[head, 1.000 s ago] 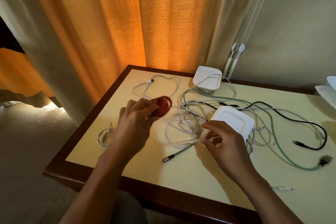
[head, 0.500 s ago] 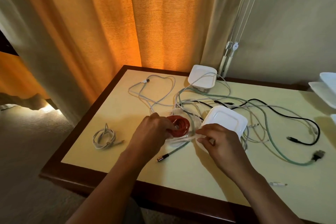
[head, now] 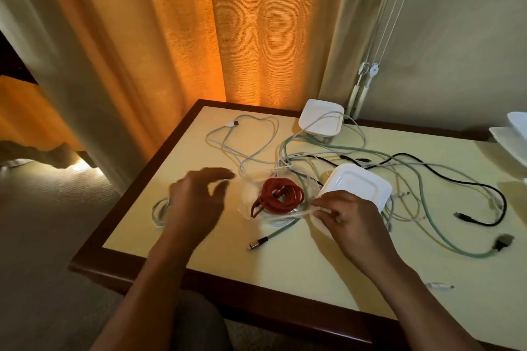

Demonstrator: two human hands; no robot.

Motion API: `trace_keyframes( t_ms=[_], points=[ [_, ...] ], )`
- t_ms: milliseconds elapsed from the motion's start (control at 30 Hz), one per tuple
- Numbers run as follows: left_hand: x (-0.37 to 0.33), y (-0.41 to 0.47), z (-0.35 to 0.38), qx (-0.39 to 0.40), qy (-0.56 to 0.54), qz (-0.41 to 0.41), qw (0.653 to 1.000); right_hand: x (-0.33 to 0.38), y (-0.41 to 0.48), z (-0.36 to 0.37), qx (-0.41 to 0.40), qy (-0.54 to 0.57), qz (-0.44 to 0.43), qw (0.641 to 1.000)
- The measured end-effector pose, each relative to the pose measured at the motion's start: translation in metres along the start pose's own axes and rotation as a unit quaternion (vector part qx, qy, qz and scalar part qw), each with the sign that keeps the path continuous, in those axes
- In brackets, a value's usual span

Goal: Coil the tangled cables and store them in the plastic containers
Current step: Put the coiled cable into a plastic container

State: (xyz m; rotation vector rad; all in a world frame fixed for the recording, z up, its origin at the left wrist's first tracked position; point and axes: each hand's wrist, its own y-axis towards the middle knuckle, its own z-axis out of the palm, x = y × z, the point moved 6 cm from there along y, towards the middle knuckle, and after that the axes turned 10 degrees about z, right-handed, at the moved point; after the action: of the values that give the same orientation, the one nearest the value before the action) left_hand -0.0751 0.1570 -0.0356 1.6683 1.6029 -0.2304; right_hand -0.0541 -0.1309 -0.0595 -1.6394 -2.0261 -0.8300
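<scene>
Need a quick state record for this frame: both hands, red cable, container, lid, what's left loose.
left hand: open, holds nothing, just left of the clear container; blurred
right hand: pinches the container's right rim
red cable: coiled, inside the clear container
white lid: off, lying right of the container
loose: green cable, black cable, white cables, tangled on the table
second container: lidded, at the far edge
</scene>
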Motion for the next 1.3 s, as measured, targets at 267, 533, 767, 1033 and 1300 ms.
trace_keyframes(
  t_ms=[267,533,767,1033,1300],
  points=[
    [0.084,-0.019,-0.052,0.025,0.258,-0.261,0.930,0.002,0.000,-0.002,0.006,0.008,0.003,1.000],
    [0.099,-0.023,-0.045,0.055,0.164,-0.263,0.949,0.002,0.000,-0.001,0.005,0.004,0.007,1.000],
    [0.088,-0.016,-0.031,0.048,0.096,-0.259,0.960,0.003,0.001,0.000,0.005,-0.006,0.009,1.000],
    [0.033,-0.010,-0.022,-0.076,-0.116,-0.285,0.949,0.018,0.000,-0.009,-0.058,-0.004,0.033,0.998],
    [-0.058,0.016,-0.033,-0.126,0.028,-0.081,0.988,0.029,0.003,-0.005,-0.021,0.164,0.126,0.978]
  ],
)
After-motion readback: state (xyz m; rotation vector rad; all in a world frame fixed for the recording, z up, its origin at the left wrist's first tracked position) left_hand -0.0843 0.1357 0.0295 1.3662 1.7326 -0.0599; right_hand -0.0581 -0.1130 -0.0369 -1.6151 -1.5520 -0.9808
